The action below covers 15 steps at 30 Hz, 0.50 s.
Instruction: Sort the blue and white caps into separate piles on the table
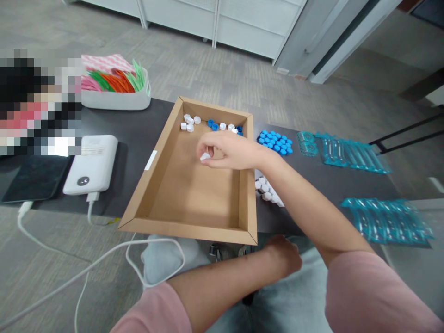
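My right hand [229, 150] hovers over the middle of a shallow cardboard tray [187, 226]. Thumb and fingers are closed in a pinch on a white hexagonal block [205, 157]. Toward the tray's far side lie several loose white hexagonal blocks [190, 121] and a few blue hexagonal blocks [215, 127], some partly hidden behind the hand. My left hand [284, 256] rests on my lap below the table's near edge; its fingers are curled out of sight.
Right of the tray sit a cluster of blue blocks [275, 142] and one of white blocks [267, 189]. Beyond them lie teal air-cushion wraps [354, 155]. On the left are a white power bank [92, 164] with a cable, a dark phone [36, 178], and a white bin [118, 99] of coloured strips.
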### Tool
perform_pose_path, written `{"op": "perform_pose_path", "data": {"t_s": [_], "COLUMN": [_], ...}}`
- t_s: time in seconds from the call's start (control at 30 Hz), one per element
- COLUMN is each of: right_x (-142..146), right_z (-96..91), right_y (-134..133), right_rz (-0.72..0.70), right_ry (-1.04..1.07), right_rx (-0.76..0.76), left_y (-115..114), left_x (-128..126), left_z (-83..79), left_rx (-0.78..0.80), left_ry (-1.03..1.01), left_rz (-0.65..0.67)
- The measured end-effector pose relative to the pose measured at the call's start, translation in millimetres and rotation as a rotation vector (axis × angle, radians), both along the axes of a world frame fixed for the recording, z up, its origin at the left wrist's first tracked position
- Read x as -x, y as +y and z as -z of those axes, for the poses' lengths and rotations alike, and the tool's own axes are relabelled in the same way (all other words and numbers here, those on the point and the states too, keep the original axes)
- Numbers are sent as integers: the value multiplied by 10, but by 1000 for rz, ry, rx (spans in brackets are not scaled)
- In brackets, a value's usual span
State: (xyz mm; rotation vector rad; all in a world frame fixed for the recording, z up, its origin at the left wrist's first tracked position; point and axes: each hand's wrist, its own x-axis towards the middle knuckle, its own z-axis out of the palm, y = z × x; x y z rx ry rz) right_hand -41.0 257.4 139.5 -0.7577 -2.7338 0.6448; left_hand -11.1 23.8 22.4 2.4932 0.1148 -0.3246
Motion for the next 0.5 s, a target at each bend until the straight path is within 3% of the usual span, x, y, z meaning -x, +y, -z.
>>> {"op": "perform_pose_path", "data": {"t_s": [0.1,0.2,0.37,0.5], "right_x": [-486,-1148,-2011,-2153], "right_z": [-208,-172,431,841], "right_y": [-341,-662,-1166,-1408], "right_rz": [243,613,1051,1178], "right_ry": [187,363,549,494], "right_rx": [78,49,-24,12], "left_y": [-15,-45,-91,-142], "left_x": [51,112,140,129], "left_z": [-50,-73,-64,-5], "left_rx": [-17,-60,-86,-90], "left_ry": [-34,-80,-59,-66], "left_rz": [7,-2,32,14]}}
